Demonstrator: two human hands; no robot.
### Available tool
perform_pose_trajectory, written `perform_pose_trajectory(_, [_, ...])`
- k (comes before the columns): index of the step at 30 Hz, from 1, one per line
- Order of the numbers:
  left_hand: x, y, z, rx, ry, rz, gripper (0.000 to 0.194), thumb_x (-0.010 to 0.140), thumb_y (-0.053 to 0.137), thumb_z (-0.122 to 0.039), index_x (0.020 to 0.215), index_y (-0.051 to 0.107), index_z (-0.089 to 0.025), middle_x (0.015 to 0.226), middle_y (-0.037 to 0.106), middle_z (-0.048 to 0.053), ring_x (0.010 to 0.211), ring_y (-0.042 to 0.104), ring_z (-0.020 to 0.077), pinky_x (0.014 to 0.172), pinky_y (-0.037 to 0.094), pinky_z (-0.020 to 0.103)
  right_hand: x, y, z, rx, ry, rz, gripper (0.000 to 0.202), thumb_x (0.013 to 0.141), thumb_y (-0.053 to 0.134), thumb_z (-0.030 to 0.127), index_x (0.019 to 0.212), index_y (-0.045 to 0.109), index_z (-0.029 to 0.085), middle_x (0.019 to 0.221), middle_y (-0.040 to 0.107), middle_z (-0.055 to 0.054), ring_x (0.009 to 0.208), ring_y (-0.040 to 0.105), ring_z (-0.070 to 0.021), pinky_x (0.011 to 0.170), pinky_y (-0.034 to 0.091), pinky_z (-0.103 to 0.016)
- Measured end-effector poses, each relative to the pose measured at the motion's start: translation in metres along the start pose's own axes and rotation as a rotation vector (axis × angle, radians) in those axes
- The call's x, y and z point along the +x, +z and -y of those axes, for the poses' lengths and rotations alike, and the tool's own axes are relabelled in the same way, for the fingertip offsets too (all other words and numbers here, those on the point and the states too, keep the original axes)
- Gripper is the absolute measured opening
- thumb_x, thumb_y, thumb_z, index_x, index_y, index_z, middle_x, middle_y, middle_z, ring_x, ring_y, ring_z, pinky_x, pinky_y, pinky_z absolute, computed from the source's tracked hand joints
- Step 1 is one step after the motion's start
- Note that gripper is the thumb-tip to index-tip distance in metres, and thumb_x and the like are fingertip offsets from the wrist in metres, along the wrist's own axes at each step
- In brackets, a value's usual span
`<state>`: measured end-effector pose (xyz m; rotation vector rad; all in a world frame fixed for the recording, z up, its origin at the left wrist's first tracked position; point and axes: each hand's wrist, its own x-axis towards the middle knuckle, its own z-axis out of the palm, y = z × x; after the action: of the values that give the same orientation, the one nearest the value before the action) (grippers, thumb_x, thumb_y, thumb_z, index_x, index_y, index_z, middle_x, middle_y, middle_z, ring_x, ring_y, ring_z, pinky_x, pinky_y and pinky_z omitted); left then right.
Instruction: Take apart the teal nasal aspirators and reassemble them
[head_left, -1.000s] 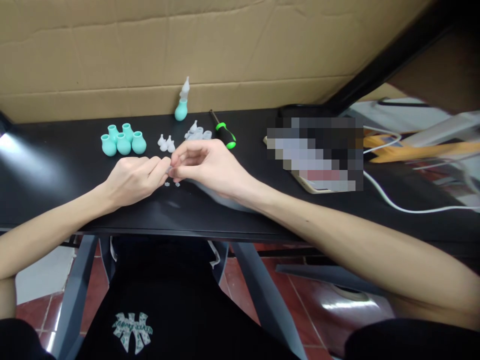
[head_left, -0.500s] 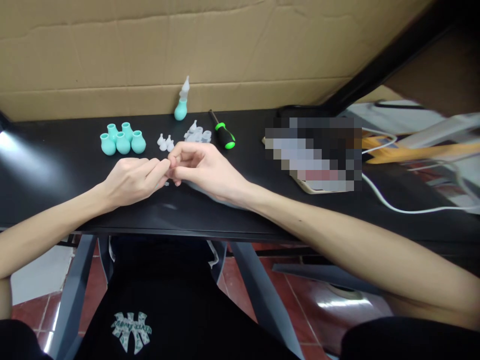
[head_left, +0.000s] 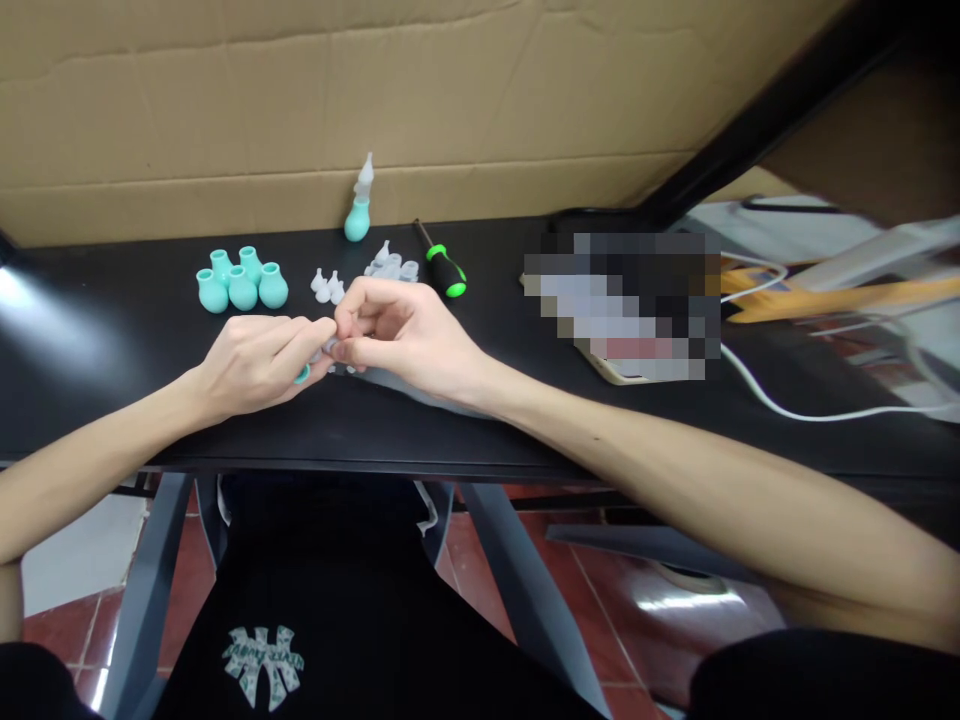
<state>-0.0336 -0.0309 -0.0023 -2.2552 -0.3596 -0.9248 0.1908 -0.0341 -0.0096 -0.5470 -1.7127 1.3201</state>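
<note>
My left hand [head_left: 262, 362] is closed around a turquoise rubber bulb [head_left: 302, 374], of which only a small rim shows under the fingers. My right hand [head_left: 401, 325] meets it and pinches a small translucent plastic piece [head_left: 328, 346] at the left fingertips. Fingers hide most of both parts, so I cannot tell how they are joined. Just beyond the hands lie small white nozzle tips [head_left: 328, 287] and translucent connector pieces [head_left: 391, 266]. An assembled nasal aspirator [head_left: 359, 205], turquoise bulb below and clear tip on top, stands upright at the back.
Several turquoise bulbs [head_left: 242, 287] stand grouped at the back left of the black table [head_left: 97, 400]. A black-and-green screwdriver [head_left: 447, 272] lies right of the connectors. Farther right are a blurred-out phone-like object [head_left: 622, 375] and a white cable [head_left: 795, 412]. Cardboard [head_left: 450, 90] lines the back.
The turquoise rim now shows below my left fingers, and the translucent piece has come into sight between the hands. Both hands stay together in nearly the same place.
</note>
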Motion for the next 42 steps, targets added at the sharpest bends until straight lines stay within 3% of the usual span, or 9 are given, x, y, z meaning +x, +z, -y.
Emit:
perform_pose_trajectory(7, [-0.002, 0.002, 0.012, -0.175, -0.021, -0.080, 0.016, 0.106, 0.069, -0.023, 0.120, 0.063, -0.023, 0.085, 0.078, -0.005, 0.069, 0.075, 0.0097, 0.067, 0.053, 0.021, 0.001, -0.007, 0.007, -0.038, 0.057, 0.072, 0.042, 0.086, 0.094, 0.044, 0.112, 0.069, 0.022, 0.089, 0.071, 0.002, 0.080, 0.066, -0.0130, 0.074, 0.056, -0.027])
perform_pose_trajectory(11, [-0.008, 0.008, 0.014, -0.229, -0.089, 0.016, 0.016, 0.111, 0.065, -0.033, 0.122, 0.060, -0.023, 0.087, 0.078, -0.004, 0.067, 0.075, 0.0119, 0.066, 0.053, 0.021, 0.001, -0.007, 0.005, -0.116, 0.004, 0.042, 0.039, 0.086, 0.095, 0.048, 0.098, 0.073, 0.019, 0.084, 0.072, -0.001, 0.075, 0.065, -0.0131, 0.071, 0.056, -0.028])
perform_pose_trajectory(17, [-0.018, 0.019, 0.014, -0.351, -0.395, 0.215, 0.047, 0.110, 0.066, -0.057, 0.135, 0.052, -0.020, 0.093, 0.079, 0.004, 0.080, 0.083, 0.0243, 0.072, 0.064, 0.030, 0.003, -0.013, 0.000, -0.255, -0.158, -0.188, 0.044, 0.081, 0.097, 0.058, 0.097, 0.076, 0.022, 0.087, 0.075, -0.001, 0.077, 0.069, -0.0161, 0.076, 0.062, -0.033])
perform_pose_trajectory(20, [-0.018, 0.023, 0.014, -0.419, -0.415, 0.245, 0.045, 0.109, 0.067, -0.057, 0.132, 0.054, -0.021, 0.096, 0.079, 0.005, 0.082, 0.084, 0.0252, 0.071, 0.065, 0.030, 0.002, -0.016, 0.000, -0.445, -0.261, -0.200, 0.033, 0.087, 0.093, 0.052, 0.093, 0.079, 0.022, 0.085, 0.075, -0.002, 0.076, 0.069, -0.0177, 0.077, 0.060, -0.034])
perform_pose_trajectory(24, [-0.016, 0.025, 0.015, -0.438, -0.397, 0.199, 0.040, 0.109, 0.066, -0.058, 0.121, 0.057, -0.021, 0.097, 0.077, 0.006, 0.084, 0.083, 0.0250, 0.066, 0.061, 0.027, -0.003, -0.013, 0.002, -0.688, -0.340, -0.140, 0.021, 0.100, 0.080, 0.041, 0.089, 0.082, 0.024, 0.085, 0.078, -0.003, 0.075, 0.067, -0.0192, 0.074, 0.054, -0.035])
perform_pose_trajectory(27, [-0.015, 0.024, 0.016, -0.378, -0.400, 0.175, 0.036, 0.109, 0.068, -0.055, 0.112, 0.057, -0.021, 0.086, 0.072, 0.002, 0.071, 0.076, 0.0190, 0.061, 0.055, 0.023, -0.007, -0.011, 0.003, -0.789, -0.369, -0.152, 0.018, 0.104, 0.074, 0.035, 0.094, 0.083, 0.024, 0.087, 0.079, -0.004, 0.076, 0.067, -0.0200, 0.074, 0.051, -0.035])
perform_pose_trajectory(31, [-0.014, 0.022, 0.017, -0.340, -0.388, 0.166, 0.027, 0.108, 0.070, -0.045, 0.107, 0.057, -0.021, 0.080, 0.068, -0.001, 0.060, 0.066, 0.0139, 0.062, 0.050, 0.022, -0.008, -0.011, 0.000, -0.849, -0.390, -0.174, 0.017, 0.104, 0.073, 0.032, 0.094, 0.082, 0.022, 0.087, 0.079, -0.005, 0.078, 0.069, -0.0207, 0.074, 0.051, -0.035])
perform_pose_trajectory(37, [-0.012, 0.021, 0.016, -0.263, -0.358, 0.157, 0.018, 0.107, 0.067, -0.036, 0.106, 0.058, -0.021, 0.080, 0.068, 0.000, 0.065, 0.069, 0.0171, 0.061, 0.047, 0.022, -0.007, -0.011, -0.003, -0.896, -0.477, -0.197, 0.015, 0.104, 0.073, 0.026, 0.094, 0.081, 0.020, 0.085, 0.078, -0.005, 0.074, 0.068, -0.0187, 0.071, 0.049, -0.033])
perform_pose_trajectory(42, [-0.012, 0.019, 0.016, -0.243, -0.324, 0.153, 0.017, 0.109, 0.062, -0.038, 0.106, 0.059, -0.021, 0.080, 0.069, 0.001, 0.069, 0.071, 0.0189, 0.063, 0.050, 0.024, -0.009, -0.007, -0.002, -0.910, -0.421, -0.193, 0.018, 0.104, 0.067, 0.029, 0.091, 0.077, 0.021, 0.083, 0.075, -0.005, 0.073, 0.065, -0.0183, 0.069, 0.048, -0.033])
